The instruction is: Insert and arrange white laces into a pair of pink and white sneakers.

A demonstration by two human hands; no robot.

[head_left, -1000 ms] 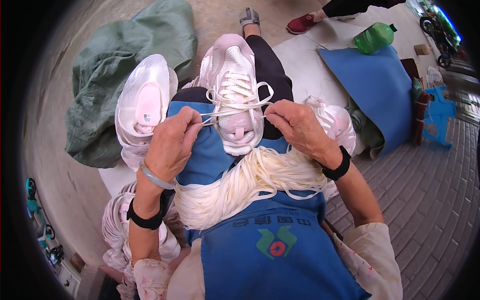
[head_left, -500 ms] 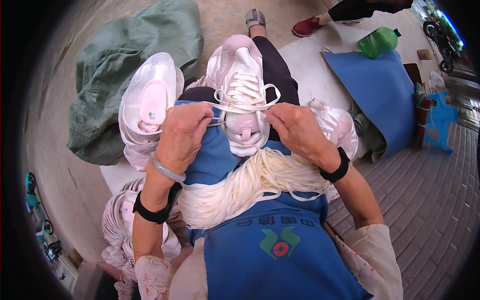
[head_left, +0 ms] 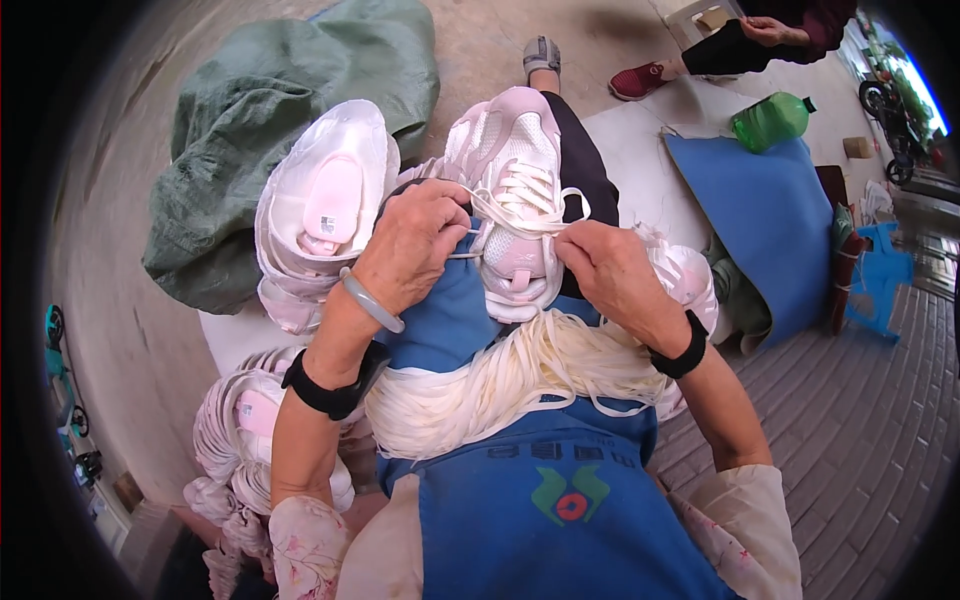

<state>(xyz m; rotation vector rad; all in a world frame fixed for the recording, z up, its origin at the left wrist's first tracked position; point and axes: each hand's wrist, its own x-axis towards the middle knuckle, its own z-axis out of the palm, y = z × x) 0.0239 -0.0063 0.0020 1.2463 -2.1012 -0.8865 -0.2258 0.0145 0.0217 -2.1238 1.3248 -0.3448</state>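
Observation:
A white and pink sneaker (head_left: 515, 140) rests on my lap, its toe pointing away from me. A cream shoelace (head_left: 530, 195) zigzags up its front, with loops standing out on both sides near the tongue. At the left of the shoe my left hand (head_left: 415, 240) is closed, pinching the lace. My right hand (head_left: 610, 265) pinches the lace at the right side of the tongue, fingers curled. Below the shoe, a thick bundle of loose cream laces (head_left: 480, 390) lies across my blue apron (head_left: 540, 540).
Nested white and pink shoe uppers (head_left: 275, 235) stand at the left, with more stacked uppers (head_left: 225, 430) below them. A green sack (head_left: 300, 120) lies behind. At the right are a blue mat (head_left: 760, 210), a green bottle (head_left: 775, 120) and a blue stool (head_left: 880, 280). Another person (head_left: 750, 50) sits at the far right.
The view has shifted, so the shoe and surroundings appear slightly farther right. The lace between my hands sits differently, its loops drawn closer to the shoe. The other person's hand has come into view.

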